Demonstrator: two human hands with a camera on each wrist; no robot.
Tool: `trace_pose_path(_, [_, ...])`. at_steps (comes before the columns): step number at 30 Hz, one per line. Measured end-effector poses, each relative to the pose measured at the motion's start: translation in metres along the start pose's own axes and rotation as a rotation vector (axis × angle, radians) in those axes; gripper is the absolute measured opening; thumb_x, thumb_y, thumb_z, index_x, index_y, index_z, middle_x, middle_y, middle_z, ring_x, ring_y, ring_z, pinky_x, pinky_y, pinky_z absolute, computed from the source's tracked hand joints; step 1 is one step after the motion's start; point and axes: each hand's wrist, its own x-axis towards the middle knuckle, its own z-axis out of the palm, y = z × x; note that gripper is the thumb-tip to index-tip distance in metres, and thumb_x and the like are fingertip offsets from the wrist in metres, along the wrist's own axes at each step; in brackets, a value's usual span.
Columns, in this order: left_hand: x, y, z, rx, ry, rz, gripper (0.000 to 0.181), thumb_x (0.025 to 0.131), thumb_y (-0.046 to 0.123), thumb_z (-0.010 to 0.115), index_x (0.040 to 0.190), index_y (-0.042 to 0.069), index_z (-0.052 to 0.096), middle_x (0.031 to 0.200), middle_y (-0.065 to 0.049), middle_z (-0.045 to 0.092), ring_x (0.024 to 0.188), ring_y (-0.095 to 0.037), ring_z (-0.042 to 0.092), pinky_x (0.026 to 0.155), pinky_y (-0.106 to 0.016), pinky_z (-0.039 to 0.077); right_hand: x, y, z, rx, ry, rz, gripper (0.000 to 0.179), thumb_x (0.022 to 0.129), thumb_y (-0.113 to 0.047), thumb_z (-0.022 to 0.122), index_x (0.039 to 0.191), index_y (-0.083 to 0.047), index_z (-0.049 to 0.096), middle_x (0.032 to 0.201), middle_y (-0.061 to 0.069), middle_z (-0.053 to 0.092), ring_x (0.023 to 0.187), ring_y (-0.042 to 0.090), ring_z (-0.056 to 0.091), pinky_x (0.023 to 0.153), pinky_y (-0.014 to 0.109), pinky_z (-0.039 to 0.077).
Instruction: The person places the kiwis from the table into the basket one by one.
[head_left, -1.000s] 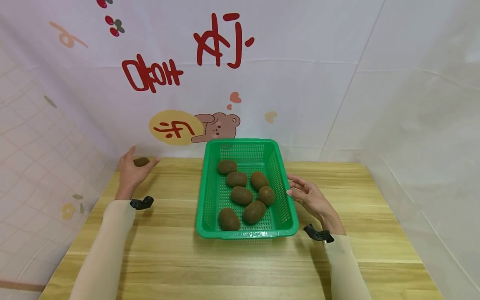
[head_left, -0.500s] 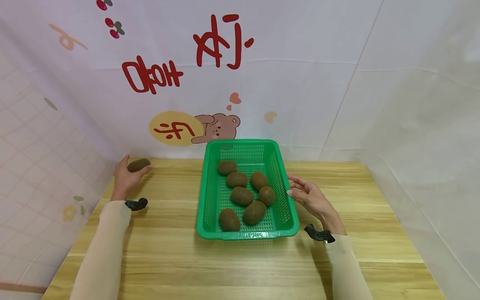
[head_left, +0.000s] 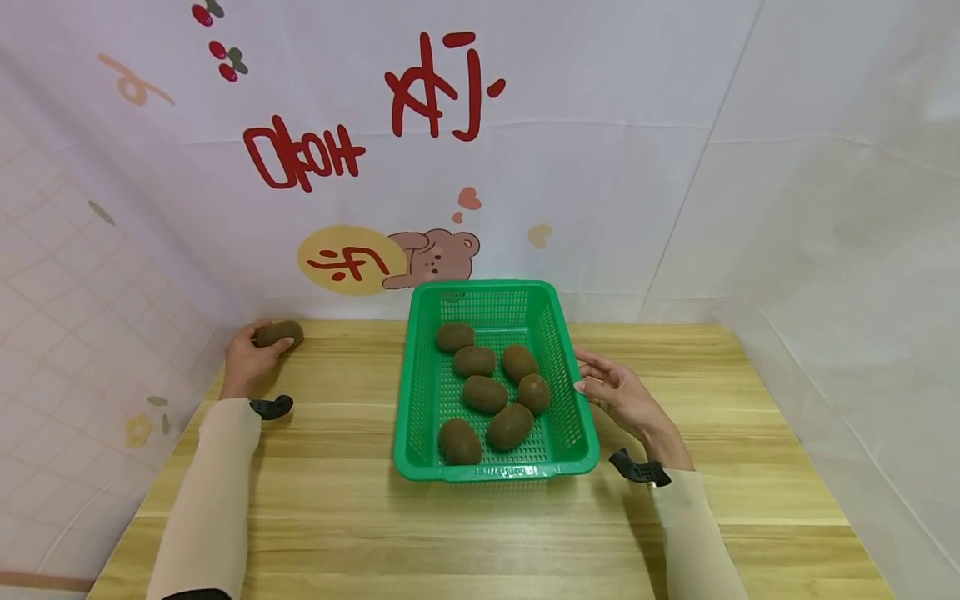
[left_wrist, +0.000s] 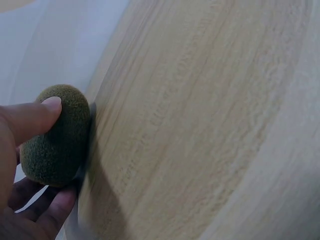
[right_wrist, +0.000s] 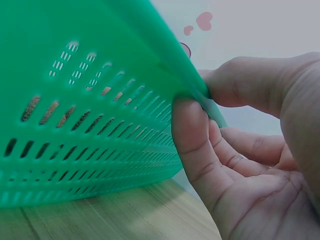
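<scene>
At the back left corner of the wooden table, my left hand (head_left: 249, 360) holds a brown kiwi (head_left: 281, 332). In the left wrist view the thumb presses on the fuzzy kiwi (left_wrist: 60, 140) from one side, with fingers behind and below it, close against the tabletop. A green plastic basket (head_left: 491, 473) stands mid-table with several kiwis (head_left: 475, 361) inside. My right hand (head_left: 628, 402) pinches the basket's right rim; the right wrist view has the thumb over the rim (right_wrist: 175, 55) and the index finger against the outer wall.
The wooden table (head_left: 322, 508) extends around the basket on all sides. A white printed cloth wall (head_left: 600, 208) rises behind the table, with more cloth at left and right.
My left hand has shifted left and slightly nearer with the kiwi, its fingers closing round the fruit and lowering toward the table. The right hand and basket have stayed put.
</scene>
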Motion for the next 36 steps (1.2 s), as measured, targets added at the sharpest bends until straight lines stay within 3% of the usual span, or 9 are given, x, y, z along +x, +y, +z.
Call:
trace_pose_path(7, [0.001, -0.006, 0.006, -0.047, 0.071, -0.038, 0.067, 0.1, 0.032, 0.067, 0.155, 0.002, 0.042, 0.157, -0.028, 0.04, 0.141, -0.048, 0.039, 0.115, -0.061, 0.036, 0.0, 0.001, 0.0, -0.017, 0.014, 0.011, 0.068, 0.102, -0.005, 0.061, 0.161, -0.002, 0.027, 0.12, 0.006, 0.059, 0.101, 0.01, 0.065, 0.089, 0.023, 0.058])
trace_pose_path(19, [-0.005, -0.006, 0.01, -0.059, 0.158, -0.034, 0.066, 0.096, 0.038, 0.072, 0.148, 0.002, 0.052, 0.147, -0.026, 0.05, 0.126, -0.04, 0.049, 0.103, -0.048, 0.044, -0.001, -0.001, 0.003, -0.017, 0.013, 0.001, 0.07, 0.101, -0.006, 0.063, 0.16, 0.0, 0.026, 0.119, 0.005, 0.06, 0.101, 0.01, 0.065, 0.088, 0.023, 0.058])
trace_pose_path(36, [-0.017, 0.014, 0.021, -0.103, 0.165, 0.027, 0.061, 0.094, 0.041, 0.074, 0.142, 0.007, 0.06, 0.142, -0.019, 0.058, 0.117, -0.028, 0.054, 0.082, -0.017, 0.041, -0.002, -0.001, 0.003, 0.006, 0.009, 0.007, 0.07, 0.102, -0.004, 0.061, 0.16, 0.002, 0.024, 0.122, 0.004, 0.061, 0.105, 0.011, 0.066, 0.088, 0.023, 0.058])
